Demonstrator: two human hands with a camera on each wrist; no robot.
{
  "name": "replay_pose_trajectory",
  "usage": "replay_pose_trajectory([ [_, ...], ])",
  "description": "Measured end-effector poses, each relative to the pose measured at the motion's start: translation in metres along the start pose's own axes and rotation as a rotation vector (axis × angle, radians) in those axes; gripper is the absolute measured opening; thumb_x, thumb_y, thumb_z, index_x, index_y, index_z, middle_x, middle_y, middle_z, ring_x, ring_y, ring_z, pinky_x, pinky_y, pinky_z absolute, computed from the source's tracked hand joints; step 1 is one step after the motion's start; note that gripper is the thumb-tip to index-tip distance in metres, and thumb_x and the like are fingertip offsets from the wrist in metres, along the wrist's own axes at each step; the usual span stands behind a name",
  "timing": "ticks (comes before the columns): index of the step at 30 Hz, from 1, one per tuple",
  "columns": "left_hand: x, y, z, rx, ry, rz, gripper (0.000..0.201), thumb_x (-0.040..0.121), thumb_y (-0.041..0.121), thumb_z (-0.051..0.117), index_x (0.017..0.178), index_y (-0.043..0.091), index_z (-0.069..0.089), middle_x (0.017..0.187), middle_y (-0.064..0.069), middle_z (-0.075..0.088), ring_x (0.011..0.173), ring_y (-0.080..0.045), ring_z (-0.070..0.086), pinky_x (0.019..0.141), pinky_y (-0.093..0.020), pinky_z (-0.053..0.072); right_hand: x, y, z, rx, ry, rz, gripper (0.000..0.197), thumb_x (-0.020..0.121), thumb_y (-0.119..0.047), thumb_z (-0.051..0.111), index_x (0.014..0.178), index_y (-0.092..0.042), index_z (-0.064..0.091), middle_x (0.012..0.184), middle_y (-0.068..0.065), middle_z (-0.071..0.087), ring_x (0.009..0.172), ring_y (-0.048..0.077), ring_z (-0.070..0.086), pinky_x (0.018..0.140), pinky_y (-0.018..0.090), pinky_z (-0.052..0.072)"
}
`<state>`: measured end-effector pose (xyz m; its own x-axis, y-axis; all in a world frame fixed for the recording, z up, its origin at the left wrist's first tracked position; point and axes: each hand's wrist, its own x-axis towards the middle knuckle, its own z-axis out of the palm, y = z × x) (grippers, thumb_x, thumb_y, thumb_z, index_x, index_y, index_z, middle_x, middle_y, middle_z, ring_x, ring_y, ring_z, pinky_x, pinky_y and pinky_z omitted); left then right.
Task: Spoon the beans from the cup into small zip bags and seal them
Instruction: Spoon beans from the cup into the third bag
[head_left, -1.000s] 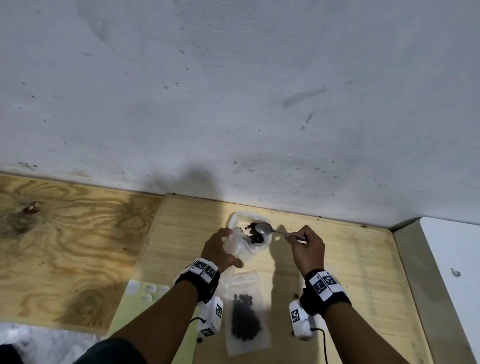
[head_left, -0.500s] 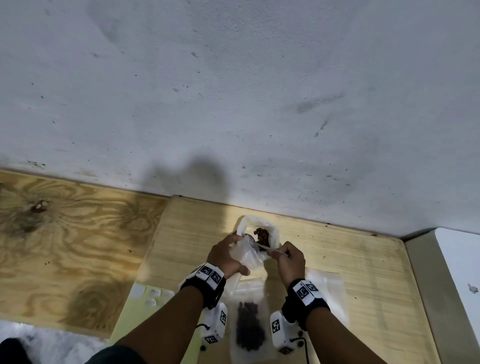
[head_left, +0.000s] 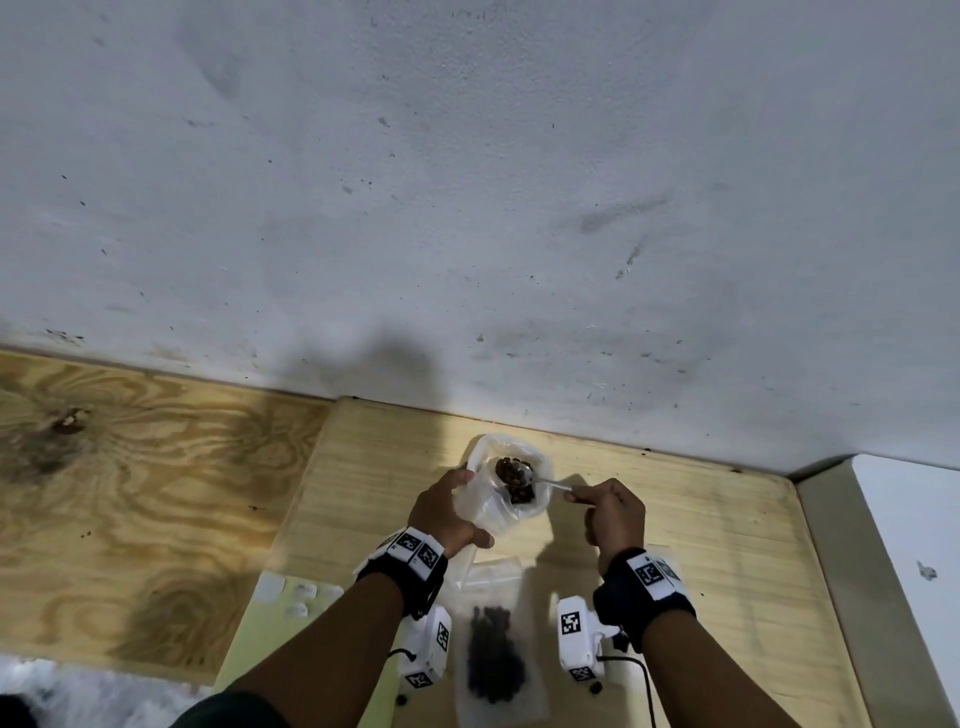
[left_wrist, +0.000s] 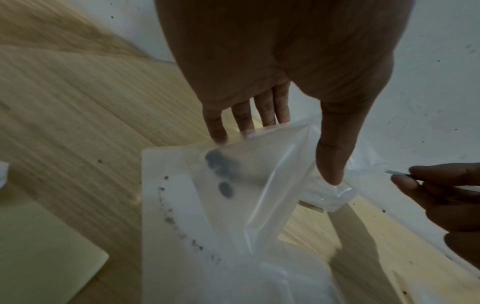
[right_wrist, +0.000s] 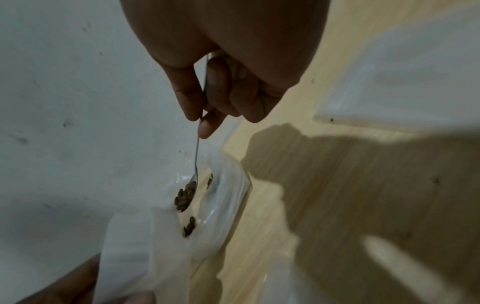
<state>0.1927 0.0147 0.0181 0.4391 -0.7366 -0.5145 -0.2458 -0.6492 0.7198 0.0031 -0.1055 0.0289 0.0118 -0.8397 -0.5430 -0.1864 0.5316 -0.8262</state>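
Observation:
A white cup (head_left: 540, 457) of dark beans (head_left: 511, 473) stands near the wall on the pale wooden board. My right hand (head_left: 576, 493) pinches the handle of a metal spoon (head_left: 545, 481), whose bowl lies in the cup. In the right wrist view the spoon (right_wrist: 196, 156) carries beans (right_wrist: 184, 197) inside the cup (right_wrist: 223, 205). My left hand (head_left: 457, 512) holds a clear zip bag (head_left: 480, 506) just left of the cup. Thumb and fingers of that left hand (left_wrist: 275, 156) hold the zip bag (left_wrist: 259, 174) by its mouth, and a few beans (left_wrist: 221, 170) lie inside.
A zip bag filled with beans (head_left: 496, 660) lies flat between my wrists. A yellow-green sheet (head_left: 260, 639) with small white labels sits at the lower left. The grey wall (head_left: 519, 260) rises just behind the cup. A white ledge (head_left: 909, 545) borders the board's right side.
Half a second ago the spoon was at the mouth of the bag. Since then my right hand has drawn back to the right, and the spoon sits in the cup with beans.

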Motion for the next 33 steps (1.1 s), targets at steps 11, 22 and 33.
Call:
replay_pose_trajectory([
  [11, -0.006, -0.001, 0.005, -0.02, 0.038, 0.001, 0.096, 0.049, 0.02, 0.093, 0.133, 0.027, 0.047, 0.132, 0.003, 0.056, 0.114, -0.021, 0.055, 0.091, -0.026, 0.045, -0.019, -0.006, -0.027, -0.064, -0.177, -0.341, 0.026, 0.074, 0.009, 0.068, 0.07, 0.013, 0.043, 0.059, 0.012, 0.045, 0.049, 0.016, 0.034, 0.049, 0.025, 0.029],
  [22, -0.007, -0.001, 0.006, -0.026, 0.026, -0.014, 0.097, 0.048, 0.017, 0.093, 0.132, 0.028, 0.046, 0.131, 0.004, 0.056, 0.114, -0.022, 0.055, 0.096, -0.031, 0.048, -0.027, -0.003, -0.017, -0.167, -0.017, -0.522, 0.031, 0.08, 0.002, 0.072, 0.062, -0.007, 0.049, 0.064, 0.01, 0.058, 0.061, 0.016, 0.049, 0.06, 0.026, 0.039],
  [33, -0.001, -0.001, 0.007, -0.056, -0.015, -0.041, 0.092, 0.045, 0.017, 0.091, 0.126, 0.033, 0.05, 0.125, 0.008, 0.057, 0.113, -0.02, 0.055, 0.093, -0.038, 0.052, 0.003, 0.012, 0.02, -0.423, -0.005, -0.369, 0.035, 0.081, -0.006, 0.066, 0.062, -0.014, 0.038, 0.056, 0.002, 0.04, 0.055, 0.019, 0.036, 0.055, 0.029, 0.031],
])
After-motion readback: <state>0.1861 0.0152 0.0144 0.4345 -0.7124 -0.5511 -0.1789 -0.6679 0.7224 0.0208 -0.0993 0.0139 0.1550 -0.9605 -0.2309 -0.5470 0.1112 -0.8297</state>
